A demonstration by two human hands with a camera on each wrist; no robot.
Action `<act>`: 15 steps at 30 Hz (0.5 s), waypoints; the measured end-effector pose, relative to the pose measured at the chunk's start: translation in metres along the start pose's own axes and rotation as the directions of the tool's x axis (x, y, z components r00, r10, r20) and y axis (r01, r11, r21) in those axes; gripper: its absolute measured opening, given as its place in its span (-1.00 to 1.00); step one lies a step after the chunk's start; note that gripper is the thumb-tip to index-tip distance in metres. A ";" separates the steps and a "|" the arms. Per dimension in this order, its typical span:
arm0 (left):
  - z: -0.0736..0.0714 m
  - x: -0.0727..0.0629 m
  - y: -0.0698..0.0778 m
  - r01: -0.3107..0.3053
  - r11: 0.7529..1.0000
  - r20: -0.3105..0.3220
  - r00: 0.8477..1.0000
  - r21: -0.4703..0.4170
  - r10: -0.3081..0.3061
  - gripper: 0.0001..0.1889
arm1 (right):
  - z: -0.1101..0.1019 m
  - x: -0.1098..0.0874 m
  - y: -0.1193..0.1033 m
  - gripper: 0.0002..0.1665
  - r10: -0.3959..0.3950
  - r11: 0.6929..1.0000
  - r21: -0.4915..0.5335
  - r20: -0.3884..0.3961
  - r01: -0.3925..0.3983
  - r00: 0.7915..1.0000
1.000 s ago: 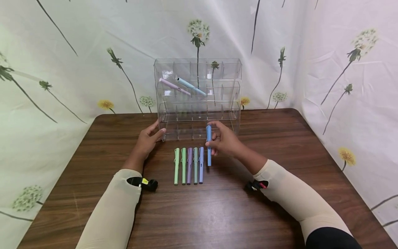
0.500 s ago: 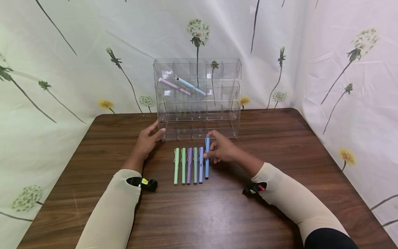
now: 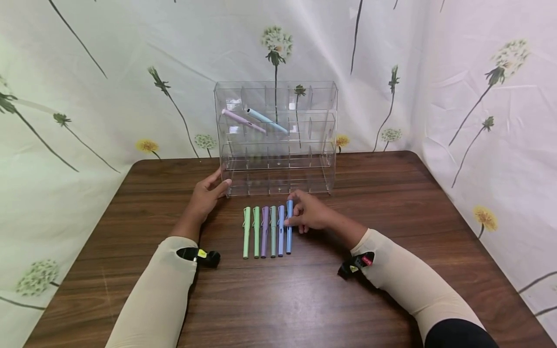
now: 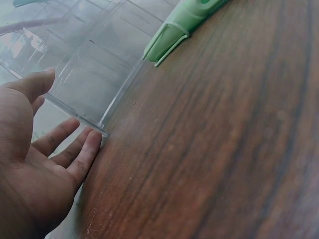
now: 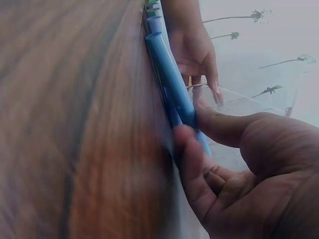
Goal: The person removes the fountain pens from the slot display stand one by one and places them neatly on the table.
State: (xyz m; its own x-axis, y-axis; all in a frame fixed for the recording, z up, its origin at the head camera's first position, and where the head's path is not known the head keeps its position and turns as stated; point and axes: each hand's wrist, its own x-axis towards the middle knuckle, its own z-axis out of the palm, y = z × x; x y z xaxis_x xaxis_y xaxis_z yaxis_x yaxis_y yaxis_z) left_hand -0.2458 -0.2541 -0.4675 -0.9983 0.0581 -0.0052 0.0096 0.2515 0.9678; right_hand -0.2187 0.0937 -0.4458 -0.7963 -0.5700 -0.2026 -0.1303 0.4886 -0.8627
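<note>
At the right end of a row of pens, my right hand (image 3: 310, 210) pinches a blue pen (image 3: 289, 237) between thumb and fingers, low at the table. In the right wrist view the blue pen (image 5: 169, 74) lies along the thumb and fingertips. Left of it lie a periwinkle pen (image 3: 281, 237), a grey-green pen (image 3: 273, 237), a purple pen (image 3: 264, 237) and two light green pens (image 3: 246, 237). My left hand (image 3: 206, 198) rests against the lower left side of a clear tiered rack (image 3: 278, 186); in the left wrist view its fingers (image 4: 82, 154) are fairly straight at the rack's edge.
On the rack's upper tiers, a lilac pen (image 3: 243, 121) and a light blue pen (image 3: 267, 121) lie slanted. The rack stands near the far side of the brown wooden table (image 3: 270, 309). A flower-printed cloth (image 3: 183, 43) hangs behind the table.
My right hand has brought the blue pen down and slightly left, into line beside the periwinkle pen. My left hand stays at the rack.
</note>
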 end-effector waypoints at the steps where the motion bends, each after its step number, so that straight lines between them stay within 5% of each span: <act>1: 0.000 0.000 0.000 -0.001 1.000 0.001 1.000 -0.001 0.001 -0.24 | 0.000 0.001 0.001 -0.20 0.003 1.000 0.012 0.006 -0.003 1.000; 15: 0.000 0.001 -0.001 0.007 1.000 -0.003 1.000 -0.009 -0.007 -0.25 | 0.003 0.008 0.011 -0.16 0.032 0.994 0.100 0.028 -0.034 0.999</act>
State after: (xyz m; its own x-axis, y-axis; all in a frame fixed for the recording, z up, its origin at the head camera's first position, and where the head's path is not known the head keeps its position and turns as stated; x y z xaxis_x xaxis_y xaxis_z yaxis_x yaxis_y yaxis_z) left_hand -0.2467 -0.2547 -0.4681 -0.9985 0.0537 -0.0109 0.0025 0.2431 0.9700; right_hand -0.2249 0.0921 -0.4589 -0.7834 -0.5723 -0.2425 -0.0433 0.4395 -0.8972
